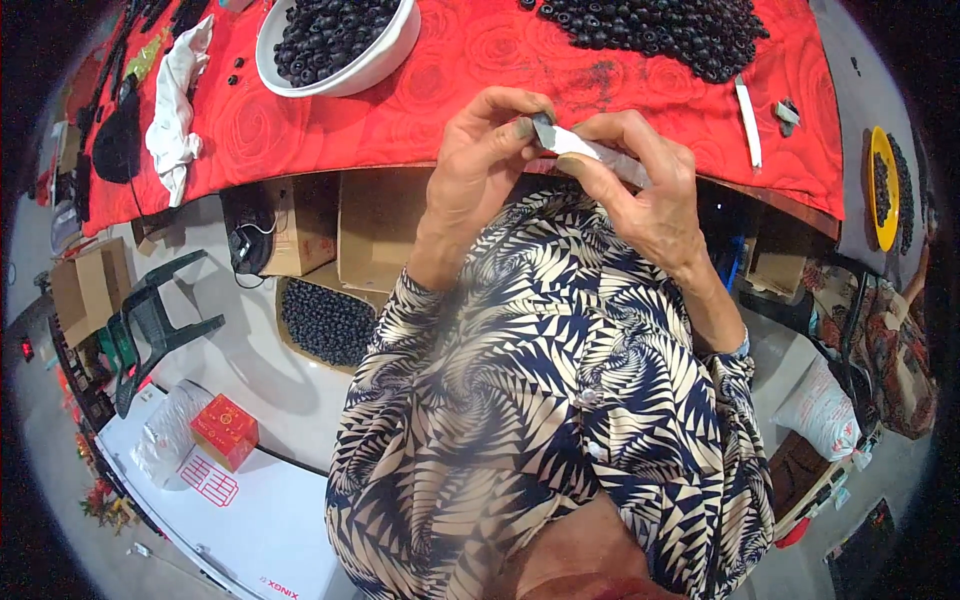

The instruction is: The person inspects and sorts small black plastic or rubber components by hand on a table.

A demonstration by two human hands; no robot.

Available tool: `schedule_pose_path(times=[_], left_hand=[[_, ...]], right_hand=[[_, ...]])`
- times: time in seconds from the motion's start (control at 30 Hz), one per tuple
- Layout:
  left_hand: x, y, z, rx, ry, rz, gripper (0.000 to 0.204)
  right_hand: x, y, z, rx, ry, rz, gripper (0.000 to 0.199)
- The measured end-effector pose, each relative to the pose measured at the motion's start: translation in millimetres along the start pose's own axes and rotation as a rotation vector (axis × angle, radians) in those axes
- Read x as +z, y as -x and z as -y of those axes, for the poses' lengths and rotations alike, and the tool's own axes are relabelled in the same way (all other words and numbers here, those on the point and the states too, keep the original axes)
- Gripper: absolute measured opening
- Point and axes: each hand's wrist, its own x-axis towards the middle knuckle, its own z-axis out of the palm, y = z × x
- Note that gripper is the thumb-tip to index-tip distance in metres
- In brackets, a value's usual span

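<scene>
- Closest to the head camera is the person's patterned shirt point(560, 330), with both bare hands raised in front of it, just above the near edge of the red table cloth point(250, 125)
- The left hand point(472, 150) is closed in a pinch, thumb against fingers, on what looks like a small dark piece point(543, 118), mostly hidden by the fingertips
- The right hand point(650, 185) is clamped round a white-wrapped tool point(580, 147), its thumb near the grey tip, which points at the left fingertips; the hands nearly meet, and whether the tip touches the piece I cannot tell
- The step in hand seems to be paring or scraping that one piece with the tip; the next move would call for a steady left pinch and a short, controlled stroke kept clear of the left thumb
- Beyond the hands, dark crumbs point(602, 75) lie scattered on the cloth, and a white-handled tool point(750, 125) rests off to the right
- Farther back, a white bowl point(403, 48) on the left holds many round black pieces point(335, 40), while a wide heap of similar pieces point(670, 35) spreads on the right
- Past the table's right end sits a yellow dish point(886, 240) with more dark pieces
</scene>
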Motion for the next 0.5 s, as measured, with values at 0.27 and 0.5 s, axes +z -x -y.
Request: schedule_pose_path(times=[0.27,0.5], left_hand=[[-3.3,-0.8,0.0,-0.054,0.047,0.01,0.016],[-4.5,-0.7,4.4,-0.035,0.06,0.016,0.015]], right_hand=[[-2.2,-0.8,-4.4,-0.026,0.028,0.034,0.018],[-2.4,-2.1,-4.9,-0.044,0.04,0.039,0.018]])
